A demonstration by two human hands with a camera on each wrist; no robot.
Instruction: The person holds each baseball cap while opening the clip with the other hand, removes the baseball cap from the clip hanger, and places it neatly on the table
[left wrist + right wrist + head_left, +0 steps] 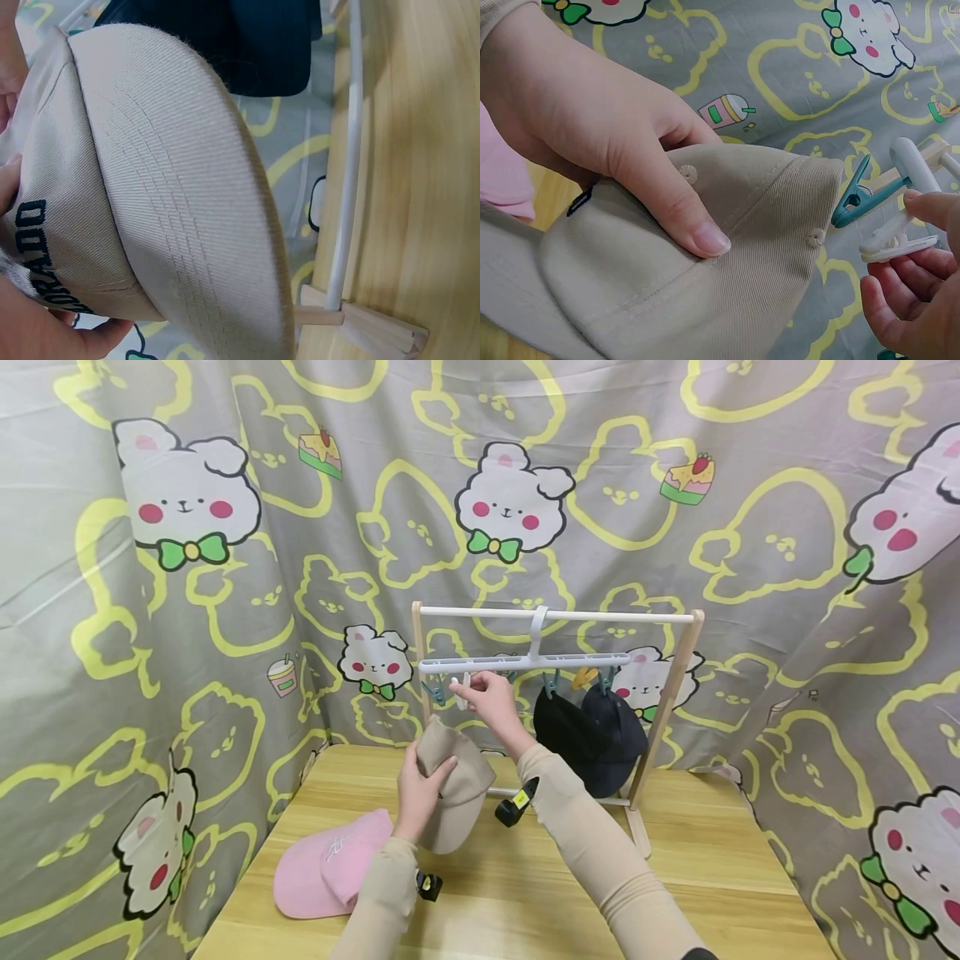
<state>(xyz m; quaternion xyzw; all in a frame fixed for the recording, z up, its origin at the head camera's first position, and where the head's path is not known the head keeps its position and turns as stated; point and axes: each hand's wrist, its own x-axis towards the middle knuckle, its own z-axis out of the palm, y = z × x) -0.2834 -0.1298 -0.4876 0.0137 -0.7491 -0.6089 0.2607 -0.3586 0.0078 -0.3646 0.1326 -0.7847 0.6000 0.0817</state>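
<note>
My left hand [417,789] grips a beige cap [463,774] by its crown, with the thumb across the fabric. The brim points down, and dark lettering shows on the crown in the left wrist view. My right hand [491,700] pinches a white clip [895,246] under the left part of a white hanger [480,665]. A teal clip [862,201] hangs beside it, its tip right at the cap's upper edge in the right wrist view. On the hanger's right half, a black cap [564,727] and a navy cap [617,731] hang from teal clips.
The hanger hooks over the top bar of a wooden rack [667,718] on the wooden table [697,877]. A pink cap [315,872] lies at the table's left. An orange clip [584,677] hangs between the dark caps. A patterned curtain [360,435] surrounds the table.
</note>
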